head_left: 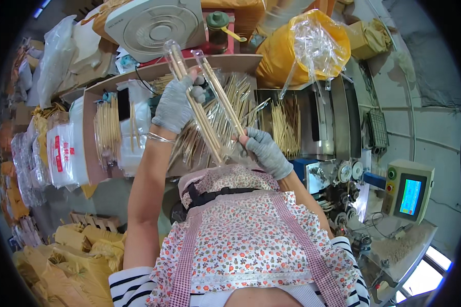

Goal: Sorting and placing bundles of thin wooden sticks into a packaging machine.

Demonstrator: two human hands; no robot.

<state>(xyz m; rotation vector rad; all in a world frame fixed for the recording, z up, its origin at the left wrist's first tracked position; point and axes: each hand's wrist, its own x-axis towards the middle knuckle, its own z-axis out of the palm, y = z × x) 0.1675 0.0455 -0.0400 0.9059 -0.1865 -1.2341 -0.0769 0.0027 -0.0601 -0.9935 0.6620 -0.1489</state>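
My left hand (174,105), in a grey fingerless glove, is closed around a few pale wooden chopsticks (206,128) in clear plastic sleeves, held at a slant. Its fingertips show behind them, near a second wrapped pair. My right hand (267,152), gloved the same way, pinches the lower end of that wrapped pair of chopsticks (221,97) between thumb and fingers. Both packs are raised over a cardboard box (98,88) where a heap of wrapped chopsticks (239,92) lies. Bare chopsticks (107,130) stand bunched at the box's left side.
A metal tray holds loose chopsticks (285,128) at the right. Beyond are a yellow bag (276,64), a white fan (159,30) and a green-lidded jar (218,36). A machine with rollers (346,172) and a lit control panel (411,194) stands right. A dark phone (123,104) lies left.
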